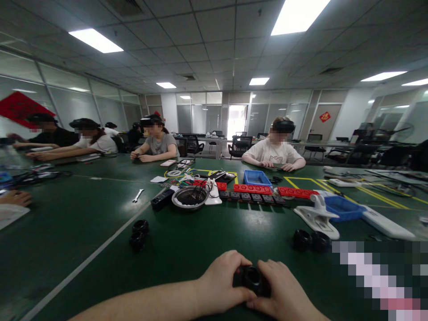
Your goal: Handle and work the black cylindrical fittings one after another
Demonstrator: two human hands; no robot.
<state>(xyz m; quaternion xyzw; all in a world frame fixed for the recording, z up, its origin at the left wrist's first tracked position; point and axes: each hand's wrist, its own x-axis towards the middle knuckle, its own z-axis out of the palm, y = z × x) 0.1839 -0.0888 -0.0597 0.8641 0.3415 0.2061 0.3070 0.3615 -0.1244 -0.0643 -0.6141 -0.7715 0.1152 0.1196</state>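
Note:
At the near edge of the table, my left hand (220, 278) and my right hand (282, 285) close round a glossy black ring-shaped part (253, 277) from both sides. Its round hole faces up toward me. Something dark with a small red spot shows beside the ring under my left fingers; I cannot make out whether it is one piece with it. Two similar black rings (138, 234) sit together to the left. Another pair of black rings (310, 240) lies to the right, side by side.
Farther in are a wrench (137, 195), a metal bowl (190, 206) with black cables, red socket strips (252, 189), a blue tray (257, 178), another blue tray (344, 208) and a white clamp stand (319, 218). People sit across the table; a person's hand (15, 197) rests at far left.

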